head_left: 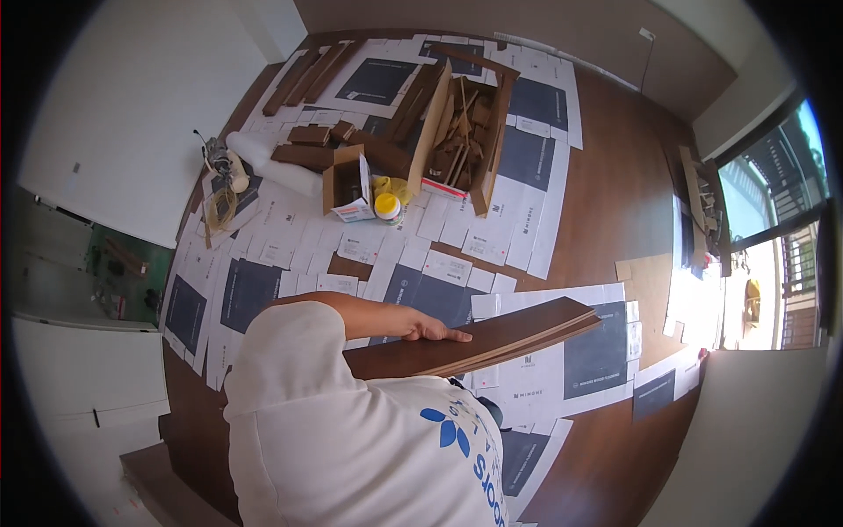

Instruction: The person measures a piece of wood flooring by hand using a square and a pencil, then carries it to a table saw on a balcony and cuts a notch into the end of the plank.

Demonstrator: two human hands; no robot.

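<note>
My left hand (428, 328) lies across the far edge of a few stacked dark brown floor planks (527, 332). Its thumb is stretched along the top face, and the other fingers bend over the far edge, mostly hidden. The planks run from my torso out to the right, their paler layered edges showing on the near side. Their left end disappears behind my white shirt (351, 439). My right hand is out of sight.
White and dark printed cardboard sheets (601, 356) cover much of the brown wood floor (606, 202). Ahead stand a long carton (505, 114) of wood offcuts, a small open box (351, 211) and a yellow-lidded tub (387, 207). Cables (219, 206) lie left. A glass door (764, 290) is right.
</note>
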